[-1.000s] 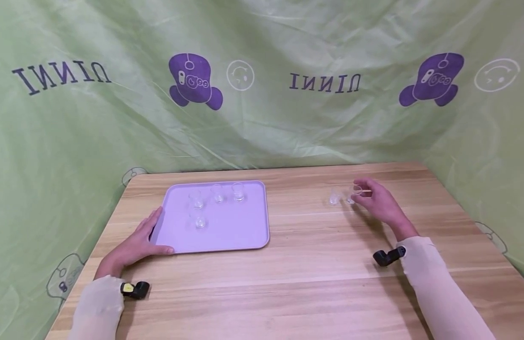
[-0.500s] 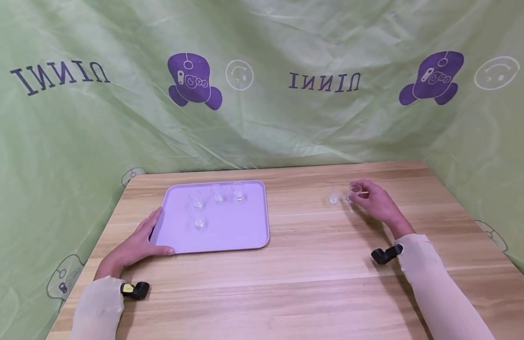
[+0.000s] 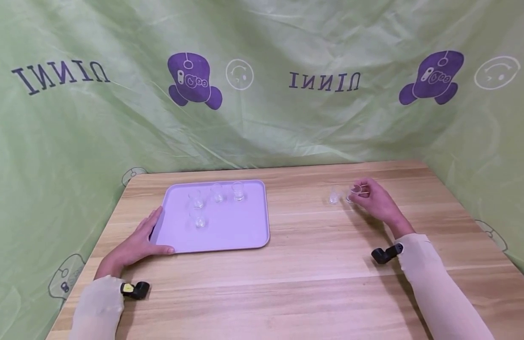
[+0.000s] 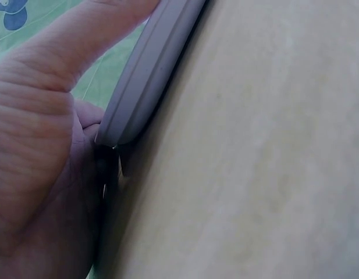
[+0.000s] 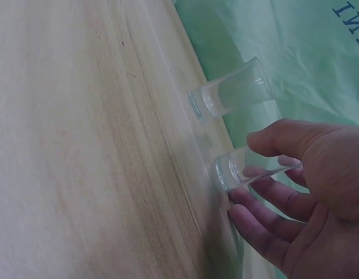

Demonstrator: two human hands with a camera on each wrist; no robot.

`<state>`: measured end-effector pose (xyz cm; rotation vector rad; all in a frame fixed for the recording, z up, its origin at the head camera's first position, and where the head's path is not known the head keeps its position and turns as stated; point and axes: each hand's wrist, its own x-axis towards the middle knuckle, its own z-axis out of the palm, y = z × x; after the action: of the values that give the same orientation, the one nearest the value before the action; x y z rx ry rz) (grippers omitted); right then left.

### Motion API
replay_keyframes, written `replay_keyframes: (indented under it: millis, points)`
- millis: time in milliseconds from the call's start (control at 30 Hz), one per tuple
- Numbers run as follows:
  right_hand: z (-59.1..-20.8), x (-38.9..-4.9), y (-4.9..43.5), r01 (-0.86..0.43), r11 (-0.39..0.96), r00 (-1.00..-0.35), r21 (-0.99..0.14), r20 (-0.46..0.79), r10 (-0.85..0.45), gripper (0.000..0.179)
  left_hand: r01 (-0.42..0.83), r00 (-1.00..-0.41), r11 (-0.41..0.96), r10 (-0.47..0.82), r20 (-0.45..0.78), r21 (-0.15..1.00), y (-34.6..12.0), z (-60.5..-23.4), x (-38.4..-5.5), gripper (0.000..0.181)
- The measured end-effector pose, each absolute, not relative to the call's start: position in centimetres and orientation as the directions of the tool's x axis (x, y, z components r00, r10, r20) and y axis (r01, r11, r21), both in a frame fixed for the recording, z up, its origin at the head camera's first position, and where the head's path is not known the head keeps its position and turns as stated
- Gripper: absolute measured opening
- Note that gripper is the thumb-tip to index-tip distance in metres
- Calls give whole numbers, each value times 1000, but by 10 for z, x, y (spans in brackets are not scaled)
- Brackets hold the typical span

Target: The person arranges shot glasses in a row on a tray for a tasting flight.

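- Right hand (image 3: 378,200), near the far right of the surface (image 3: 313,264): thumb and fingers pinch a small clear glass (image 5: 255,168) round its wall, base on the wood.
- Second clear glass (image 5: 231,93) stands just beside it toward the tray, untouched, a gap between the two.
- Handling, by judgement: glass is light, rigid, smooth (slippery if squeezed high up) and breakable; best taken round the mid-wall with opposed thumb and fingers, as here.
- Left hand (image 3: 136,243) lies flat against the near left corner of the lilac tray (image 3: 244,231), fingers straight along its left rim, thumb along the near rim; nothing gripped.
- Four more small glasses (image 3: 219,193) stand upright on the tray's far half.
- Green printed cloth (image 3: 262,94) behind.
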<state>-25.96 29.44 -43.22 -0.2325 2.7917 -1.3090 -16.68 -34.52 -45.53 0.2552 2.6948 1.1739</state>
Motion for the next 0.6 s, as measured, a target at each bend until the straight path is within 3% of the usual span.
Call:
replay_keyframes:
  millis: [600]
  points:
    - [-425, -254, 302, -74, 622, -994, -779, 9, -107, 57, 48, -971, 650, 209, -117, 759, -347, -457, -166, 133]
